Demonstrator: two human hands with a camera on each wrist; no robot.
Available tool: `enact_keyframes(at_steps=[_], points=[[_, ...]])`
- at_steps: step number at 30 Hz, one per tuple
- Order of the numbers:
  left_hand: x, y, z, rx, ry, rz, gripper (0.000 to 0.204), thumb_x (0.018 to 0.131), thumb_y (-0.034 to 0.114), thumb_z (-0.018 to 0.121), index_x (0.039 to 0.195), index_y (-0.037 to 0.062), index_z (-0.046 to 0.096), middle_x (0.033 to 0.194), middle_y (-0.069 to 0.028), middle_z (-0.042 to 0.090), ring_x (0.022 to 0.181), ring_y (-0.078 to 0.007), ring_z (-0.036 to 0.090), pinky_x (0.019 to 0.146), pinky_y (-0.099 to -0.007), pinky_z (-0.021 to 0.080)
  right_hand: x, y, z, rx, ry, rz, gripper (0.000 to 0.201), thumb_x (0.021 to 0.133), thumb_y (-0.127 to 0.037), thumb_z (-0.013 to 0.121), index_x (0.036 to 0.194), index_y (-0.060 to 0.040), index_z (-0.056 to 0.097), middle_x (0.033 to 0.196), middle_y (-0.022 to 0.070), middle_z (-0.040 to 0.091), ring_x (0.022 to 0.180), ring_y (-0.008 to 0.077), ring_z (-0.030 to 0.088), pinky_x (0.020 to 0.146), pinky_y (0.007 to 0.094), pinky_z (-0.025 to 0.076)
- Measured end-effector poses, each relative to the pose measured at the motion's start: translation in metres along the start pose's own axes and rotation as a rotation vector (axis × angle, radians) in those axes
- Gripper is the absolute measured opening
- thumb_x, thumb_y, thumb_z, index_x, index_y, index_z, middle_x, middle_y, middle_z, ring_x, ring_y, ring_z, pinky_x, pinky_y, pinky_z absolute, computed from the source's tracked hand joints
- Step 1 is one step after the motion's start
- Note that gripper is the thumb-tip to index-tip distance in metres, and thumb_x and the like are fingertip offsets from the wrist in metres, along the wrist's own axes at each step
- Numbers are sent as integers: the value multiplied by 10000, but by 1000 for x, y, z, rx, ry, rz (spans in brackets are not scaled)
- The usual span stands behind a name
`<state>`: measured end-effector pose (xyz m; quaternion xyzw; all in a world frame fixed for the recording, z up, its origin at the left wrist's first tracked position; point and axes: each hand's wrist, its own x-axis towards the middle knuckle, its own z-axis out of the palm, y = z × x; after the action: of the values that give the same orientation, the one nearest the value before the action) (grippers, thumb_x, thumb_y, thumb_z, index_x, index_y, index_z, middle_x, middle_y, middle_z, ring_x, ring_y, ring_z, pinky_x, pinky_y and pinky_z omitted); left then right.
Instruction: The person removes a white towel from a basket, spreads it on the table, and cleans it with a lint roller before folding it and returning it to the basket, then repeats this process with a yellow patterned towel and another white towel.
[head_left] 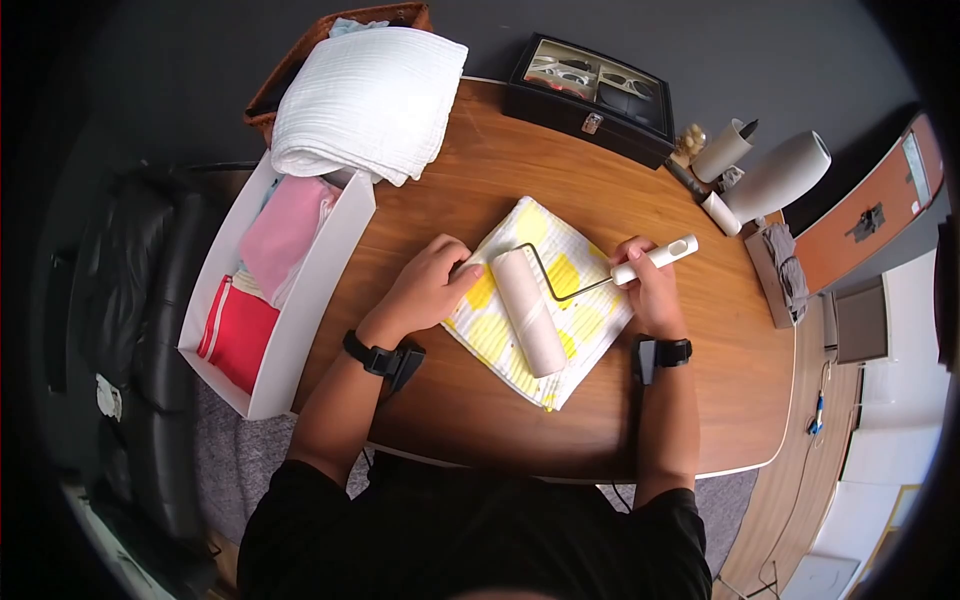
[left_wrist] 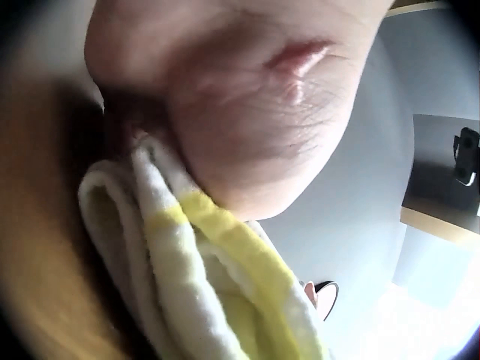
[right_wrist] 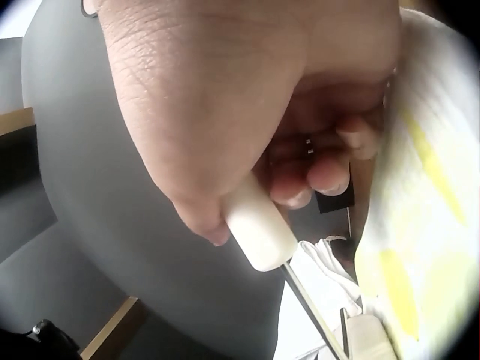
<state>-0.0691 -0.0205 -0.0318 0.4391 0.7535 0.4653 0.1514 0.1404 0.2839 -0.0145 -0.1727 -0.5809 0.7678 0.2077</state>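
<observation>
A folded white cloth with yellow patches (head_left: 590,335) lies on the wooden table in the head view. Across it rests a lint roller (head_left: 530,312) with a bent metal rod. My right hand (head_left: 655,290) grips the roller's white handle (head_left: 668,255), thumb along it; the right wrist view shows this handle (right_wrist: 261,229) in the hand (right_wrist: 217,97). At the cloth's left corner, my left hand (head_left: 425,285) pinches the edge between thumb and fingers. In the left wrist view the cloth's folded layers (left_wrist: 187,277) run into the left hand (left_wrist: 240,105); its fingertips are mostly hidden.
To the left stands a white box (head_left: 335,270) with pink and red cloths, a white folded cloth (head_left: 365,100) and brown basket (head_left: 262,100) behind it. A black glasses case (head_left: 625,135) sits at the back; a white cylinder (head_left: 785,175) and small box (head_left: 770,285) stand right.
</observation>
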Motion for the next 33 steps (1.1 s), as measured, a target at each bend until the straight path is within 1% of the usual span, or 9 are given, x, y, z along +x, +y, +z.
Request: enact_keyframes(at_steps=[3,6,13,15,19,24,27,31,33], points=[[0,-6,4,62,23,33,255,1057,222,695,1128,-8,612,1142,-174,657,968,-361,663,839,-447,535,-5,-15,-1,-120,168,18,147,1061,-198,703,1019,-57,689,914,64,739,678,97,567,617,257,427],[0,-6,7,70,37,24,278,1055,222,691,1181,-1,584,1147,-195,669,987,-385,674,851,-466,538,-6,-31,-35,-227,183,-55,149,1060,-223,688,1035,-76,684,865,42,695,742,103,582,649,262,427],[1,-4,8,85,53,-5,304,1060,242,679,1239,16,583,1193,-183,701,1062,-377,704,892,-466,557,-5,-2,-95,29,421,-144,133,1046,-185,702,987,-75,654,826,51,684,650,106,577,545,260,419],[2,-4,9,22,40,-66,300,1064,244,673,1256,24,603,1203,-170,709,1076,-359,710,900,-454,559,-2,1,-70,49,398,-117,159,1044,-207,711,961,-81,657,822,61,700,615,106,571,525,261,416],[3,1,6,-43,29,-157,276,1075,233,653,1268,36,645,1218,-159,720,1101,-330,720,923,-425,563,-7,-16,8,-250,180,2,225,1048,-215,713,864,-89,686,762,33,690,566,92,540,506,260,404],[4,-6,4,-4,64,-76,252,1084,211,630,1257,31,658,1219,-153,725,1110,-324,724,942,-412,561,-20,-14,64,-236,26,-50,274,1047,-217,737,839,-40,724,815,66,745,605,117,624,545,271,493],[2,-4,5,7,63,-76,244,1085,200,617,1259,34,659,1224,-145,725,1109,-328,723,942,-412,560,-21,-19,46,-277,95,-80,287,1044,-215,735,841,-12,731,821,80,749,638,126,648,571,279,508],[2,3,2,58,54,-62,230,1102,177,592,1262,23,654,1191,-162,710,1090,-313,709,936,-387,544,-13,-31,-22,-244,342,-201,261,1037,-216,740,866,-23,696,808,90,730,647,139,649,550,286,492],[1,2,2,48,60,-44,229,1107,179,571,1254,25,656,1190,-163,708,1081,-326,707,930,-392,543,-11,-30,-59,-176,339,-232,245,1038,-206,732,872,-34,678,804,93,716,639,144,638,541,287,479]])
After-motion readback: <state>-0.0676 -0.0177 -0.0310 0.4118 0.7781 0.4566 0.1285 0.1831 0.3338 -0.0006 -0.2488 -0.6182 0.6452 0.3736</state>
